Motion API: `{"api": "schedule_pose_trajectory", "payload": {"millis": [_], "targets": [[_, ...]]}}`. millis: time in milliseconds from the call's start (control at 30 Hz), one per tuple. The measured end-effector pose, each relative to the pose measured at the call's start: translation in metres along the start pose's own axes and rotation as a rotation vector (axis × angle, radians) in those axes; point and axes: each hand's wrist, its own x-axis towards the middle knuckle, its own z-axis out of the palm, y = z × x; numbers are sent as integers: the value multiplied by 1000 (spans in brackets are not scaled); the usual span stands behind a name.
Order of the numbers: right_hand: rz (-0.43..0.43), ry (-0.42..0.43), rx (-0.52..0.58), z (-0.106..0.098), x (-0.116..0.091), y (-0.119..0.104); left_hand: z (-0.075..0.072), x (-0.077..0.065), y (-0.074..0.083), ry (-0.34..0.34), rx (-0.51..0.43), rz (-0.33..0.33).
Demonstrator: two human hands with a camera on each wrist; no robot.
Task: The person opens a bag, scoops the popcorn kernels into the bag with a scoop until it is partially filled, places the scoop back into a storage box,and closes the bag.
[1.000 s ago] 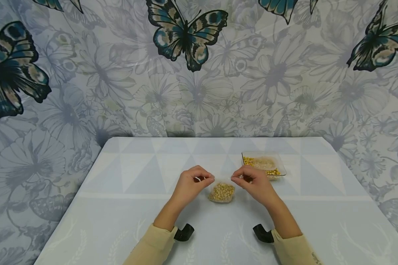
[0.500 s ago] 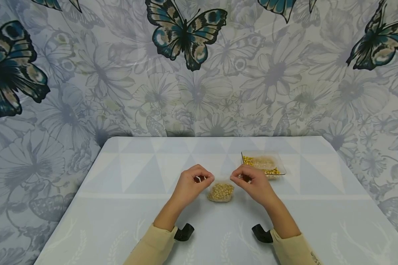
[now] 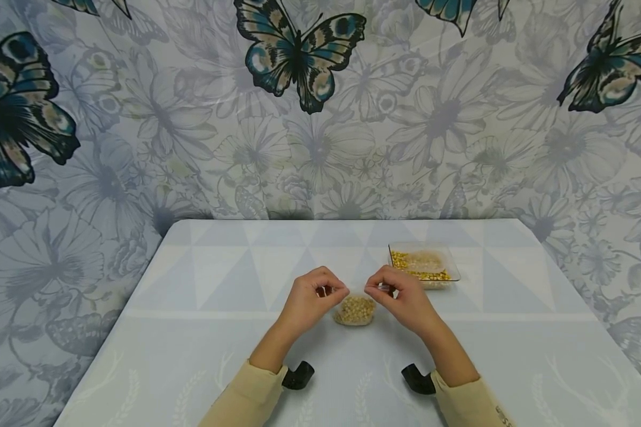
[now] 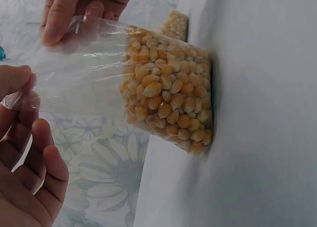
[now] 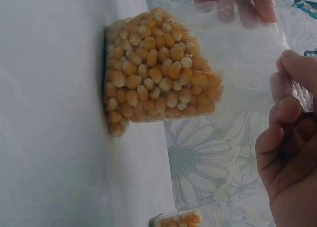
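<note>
A clear plastic bag (image 3: 355, 311) of corn kernels stands on the table between the two hands. Its lower part bulges with yellow kernels (image 4: 166, 88), while the upper part is bare see-through film (image 5: 242, 53). My left hand (image 3: 313, 298) pinches one top corner of the bag between thumb and fingertips. At the opposite top corner, my right hand (image 3: 402, 298) pinches the film the same way. Both wrist views show the film stretched between the hands, with the kernels resting at the bottom.
Behind the right hand stands a clear rectangular container (image 3: 448, 270) with corn kernels and a pale, translucent object in it. A light patterned cloth covers the table (image 3: 219, 350). A flowered, butterfly-printed backdrop (image 3: 320, 160) hangs behind the far edge.
My hands have drawn closer together over the bag, the right one shifting left and the left one slightly right. Both keep their pinch on the film.
</note>
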Motion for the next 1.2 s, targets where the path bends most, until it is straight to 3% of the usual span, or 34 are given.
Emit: {"api": "schedule_pose_trajectory", "payload": {"millis": [233, 500, 800, 967, 1200], "targets": [[-29, -16, 25, 0, 2, -13, 2, -1, -1, -29, 7, 27], [-132, 12, -10, 11, -3, 19, 9, -2, -2, -2, 17, 80], [-122, 21, -7, 11, -3, 18, 10, -2, 2, -2, 21, 75], [-93, 3, -45, 1, -3, 20, 10, -2, 2, 14, 43, 70], [5, -37, -120, -21, -4, 25, -1, 0, -5, 15, 122, -16]]}}
